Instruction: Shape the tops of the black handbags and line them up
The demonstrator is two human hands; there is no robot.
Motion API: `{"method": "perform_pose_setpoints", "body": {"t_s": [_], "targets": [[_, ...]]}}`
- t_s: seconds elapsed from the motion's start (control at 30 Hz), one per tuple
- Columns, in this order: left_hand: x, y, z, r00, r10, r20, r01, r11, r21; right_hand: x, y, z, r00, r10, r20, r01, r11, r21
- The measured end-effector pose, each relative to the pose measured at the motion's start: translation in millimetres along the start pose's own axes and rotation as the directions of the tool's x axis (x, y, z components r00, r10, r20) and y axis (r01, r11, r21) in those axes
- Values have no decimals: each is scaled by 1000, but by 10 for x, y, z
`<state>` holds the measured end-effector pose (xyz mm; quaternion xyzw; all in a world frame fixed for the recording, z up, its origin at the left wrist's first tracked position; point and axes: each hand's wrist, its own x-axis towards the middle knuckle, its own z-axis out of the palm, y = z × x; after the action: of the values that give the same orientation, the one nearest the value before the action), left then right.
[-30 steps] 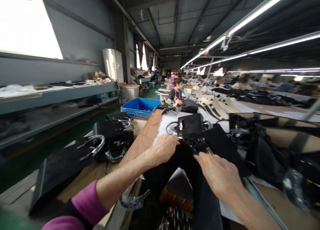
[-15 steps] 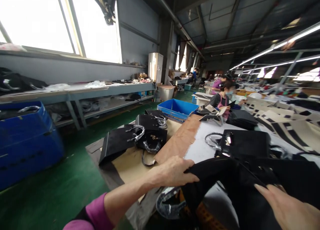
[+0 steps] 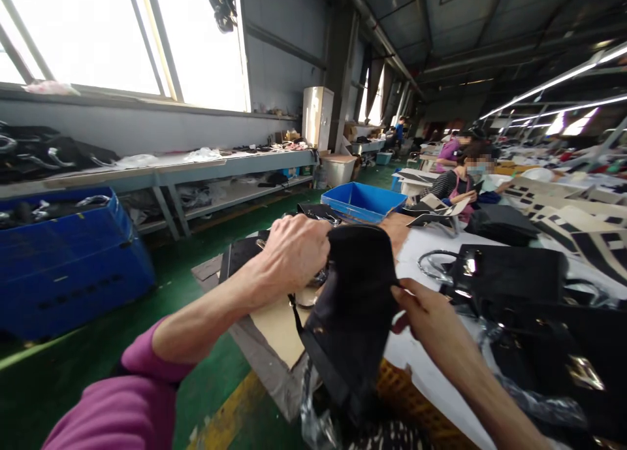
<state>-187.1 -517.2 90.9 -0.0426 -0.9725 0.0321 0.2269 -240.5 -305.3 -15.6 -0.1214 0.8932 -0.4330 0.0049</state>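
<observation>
Between my hands I hold up a black handbag (image 3: pixel 353 306), its dark fabric filling the space in front of me. My left hand (image 3: pixel 298 251) is closed around the bag's upper left edge, knuckles up. At the right edge my right hand (image 3: pixel 421 306) pinches the material between thumb and fingers. A plastic-wrapped handle (image 3: pixel 313 404) hangs near the bag's bottom. Behind my left hand, more black bags (image 3: pixel 240 257) lie on the table, partly hidden. To my right sit a black handbag (image 3: pixel 514 270) with a gold clasp and another black bag (image 3: pixel 548 358).
A blue bin (image 3: pixel 362 202) stands beyond the table. At left, a large blue crate (image 3: pixel 73 273) holds black bags, below a long workbench (image 3: pixel 196 166) by the windows. An orange-brown woven basket (image 3: pixel 416 398) is under the bag. Co-workers (image 3: pixel 465 176) sit farther back.
The black bag has come up and left, now upright in front of me. Both hands rose with it, my right hand moving well left. The view has turned slightly left.
</observation>
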Motion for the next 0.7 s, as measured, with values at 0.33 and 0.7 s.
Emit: {"method": "perform_pose_setpoints", "body": {"t_s": [0.33,0.7], "targets": [[74,-636,-88,943,-160,-293,222,956,190,7,376,663,977,-26,212,-9,987,163],[-832,-1168,1378,443,-882,-160,387,349,-853,-587,1116,468,918,173,356,-264,938,226]]}}
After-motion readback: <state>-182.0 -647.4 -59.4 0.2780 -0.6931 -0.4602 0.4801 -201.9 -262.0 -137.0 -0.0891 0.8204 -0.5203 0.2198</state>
